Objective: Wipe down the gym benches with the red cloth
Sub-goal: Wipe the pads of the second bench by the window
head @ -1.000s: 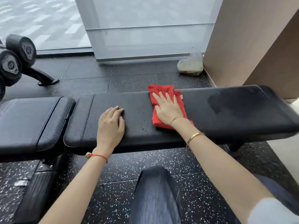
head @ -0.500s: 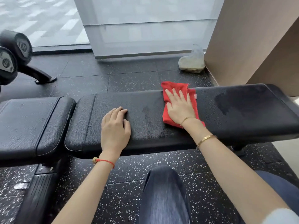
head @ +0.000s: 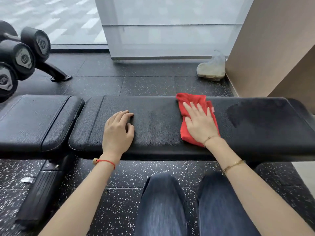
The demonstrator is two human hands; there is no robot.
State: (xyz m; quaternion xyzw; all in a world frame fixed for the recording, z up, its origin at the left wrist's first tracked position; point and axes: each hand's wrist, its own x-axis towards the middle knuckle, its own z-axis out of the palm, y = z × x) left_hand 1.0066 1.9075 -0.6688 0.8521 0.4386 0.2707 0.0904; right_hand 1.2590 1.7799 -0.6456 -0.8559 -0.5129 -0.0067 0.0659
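A long black padded bench (head: 162,126) runs across the view from left to right, serving here as the table for the work; its leather-look surface is grained, and a second, separate pad (head: 34,121) lies just beside its left end. The red cloth (head: 189,116) lies flat on the bench top, right of centre, reaching from the far edge almost to the near edge; the right hand (head: 199,123) presses down on it with the palm flat and the fingers spread, so the cloth is pinned under the hand rather than gripped in a fist. The left hand (head: 117,130) rests on bare padding well to the left of the cloth, holding nothing, its fingers loosely curled with the tips touching the surface; the two hands are well apart. A red string bracelet (head: 106,161) circles the left wrist; a thin gold bangle (head: 233,165) sits on the right forearm. To the right of the cloth a darker, damp-looking patch (head: 252,114) marks the bench top; between the hands the surface shows a fainter dull sheen. Below the bench edge the person's knees in dark blue jeans (head: 196,205) fill the lower middle; the floor (head: 144,82) is black rubber with white flecks. Black dumbbells (head: 22,55) sit on a rack at the far left; a clear plastic bag (head: 211,68) lies on the floor against the beige wall (head: 272,48) beyond the bench.
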